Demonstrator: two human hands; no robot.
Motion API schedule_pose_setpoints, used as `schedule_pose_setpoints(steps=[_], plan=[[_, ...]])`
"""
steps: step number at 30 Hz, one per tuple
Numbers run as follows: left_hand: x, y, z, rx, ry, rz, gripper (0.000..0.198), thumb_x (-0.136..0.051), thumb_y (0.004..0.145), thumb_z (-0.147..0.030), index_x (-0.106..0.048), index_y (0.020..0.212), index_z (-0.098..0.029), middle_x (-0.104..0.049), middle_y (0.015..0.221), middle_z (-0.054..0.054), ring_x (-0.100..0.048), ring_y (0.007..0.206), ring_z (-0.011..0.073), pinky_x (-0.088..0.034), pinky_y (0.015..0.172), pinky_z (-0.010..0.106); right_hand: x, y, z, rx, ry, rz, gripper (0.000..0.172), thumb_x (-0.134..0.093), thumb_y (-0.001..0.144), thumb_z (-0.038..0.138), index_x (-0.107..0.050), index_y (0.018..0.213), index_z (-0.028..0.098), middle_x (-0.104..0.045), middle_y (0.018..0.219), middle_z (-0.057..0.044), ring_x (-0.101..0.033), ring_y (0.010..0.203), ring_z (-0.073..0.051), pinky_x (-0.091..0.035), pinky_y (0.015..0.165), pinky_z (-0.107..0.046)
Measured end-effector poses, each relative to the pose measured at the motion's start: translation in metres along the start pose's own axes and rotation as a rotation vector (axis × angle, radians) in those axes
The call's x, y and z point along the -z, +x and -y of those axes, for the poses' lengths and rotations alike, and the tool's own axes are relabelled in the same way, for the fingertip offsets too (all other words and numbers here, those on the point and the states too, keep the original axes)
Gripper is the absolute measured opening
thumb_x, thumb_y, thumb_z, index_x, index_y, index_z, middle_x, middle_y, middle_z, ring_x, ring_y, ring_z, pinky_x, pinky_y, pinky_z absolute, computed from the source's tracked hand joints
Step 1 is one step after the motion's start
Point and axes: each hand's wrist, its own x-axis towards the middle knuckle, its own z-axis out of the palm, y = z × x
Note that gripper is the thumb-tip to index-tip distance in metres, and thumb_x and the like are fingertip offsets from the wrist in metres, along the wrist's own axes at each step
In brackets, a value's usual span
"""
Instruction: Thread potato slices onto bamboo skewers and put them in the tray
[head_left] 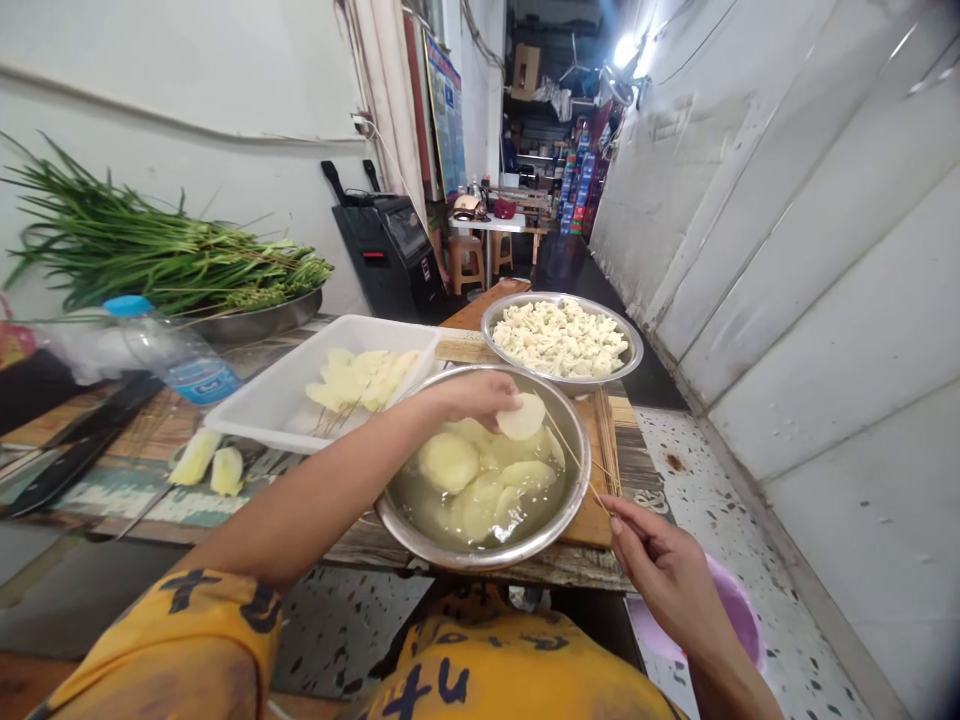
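Over a steel bowl [581, 470] of water, my left hand [487, 395] pinches a pale potato slice [522, 417]. More potato slices [480, 490] lie in the water below it. My right hand [652, 545] is closed on the end of a thin wooden skewer [574, 458], off the bowl's right rim. The skewer slants up and left, its far end close to the held slice; I cannot tell whether they touch. A bundle of skewers [606, 440] lies on the board just right of the bowl. Skewered slices [364, 378] rest in a white plastic tray [259, 400] to the left.
Behind the bowl stands a steel basin of cauliflower pieces [559, 338]. Leftward are a water bottle [176, 350], a knife [67, 460], peeled chunks [196, 457] and a heap of green chives [172, 250]. A purple tub [739, 610] sits on the floor at right, near the wall.
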Motion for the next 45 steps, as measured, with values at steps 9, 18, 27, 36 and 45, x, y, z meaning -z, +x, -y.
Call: schedule_pose_setpoints(steps=[9, 18, 27, 36, 45], plan=[[-0.003, 0.003, -0.007, -0.138, -0.251, -0.324, 0.023, -0.072, 0.066, -0.029, -0.060, 0.077, -0.013, -0.067, 0.076, 0.005, -0.063, 0.070, 0.0152, -0.053, 0.063, 0.029, 0.001, 0.007, 0.009, 0.086, -0.096, 0.021, 0.034, -0.047, 0.089, 0.034, -0.071, 0.108, 0.018, -0.074, 0.094, -0.009, -0.068, 0.084, -0.022, -0.054, 0.075, -0.032], [-0.003, 0.001, -0.007, -0.245, -0.104, -0.404, 0.026, -0.065, 0.070, -0.036, -0.061, 0.081, -0.013, -0.068, 0.077, 0.005, -0.062, 0.070, 0.0160, -0.048, 0.064, 0.027, 0.001, 0.007, 0.011, 0.076, -0.115, 0.022, 0.037, -0.046, 0.090, 0.034, -0.069, 0.112, 0.015, -0.072, 0.076, -0.007, -0.067, 0.074, -0.021, -0.054, 0.065, -0.028], [-0.001, 0.003, -0.001, -0.318, 0.122, -0.493, 0.028, -0.059, 0.072, -0.042, -0.060, 0.080, -0.015, -0.069, 0.080, 0.004, -0.062, 0.075, 0.0173, -0.047, 0.067, 0.027, 0.002, 0.005, 0.012, 0.084, -0.116, 0.012, 0.037, -0.046, 0.089, 0.034, -0.070, 0.109, 0.014, -0.069, 0.068, -0.004, -0.060, 0.056, -0.016, -0.050, 0.054, -0.024], [-0.004, 0.002, -0.002, -0.332, 0.056, -0.447, 0.028, -0.061, 0.071, -0.041, -0.059, 0.080, -0.014, -0.069, 0.080, 0.005, -0.062, 0.074, 0.0169, -0.047, 0.067, 0.027, 0.002, 0.005, 0.010, 0.076, -0.131, 0.011, 0.038, -0.045, 0.089, 0.035, -0.070, 0.108, 0.014, -0.067, 0.067, -0.005, -0.060, 0.058, -0.017, -0.049, 0.055, -0.025], [-0.012, -0.008, -0.014, -0.411, 0.215, -0.425, 0.023, -0.057, 0.075, -0.037, -0.061, 0.077, -0.014, -0.065, 0.073, 0.002, -0.058, 0.068, 0.0145, -0.044, 0.064, 0.025, 0.000, 0.006, 0.013, 0.030, -0.079, 0.049, 0.038, -0.044, 0.090, 0.035, -0.067, 0.110, 0.011, -0.052, 0.053, 0.000, -0.048, 0.050, -0.014, -0.040, 0.046, -0.023]])
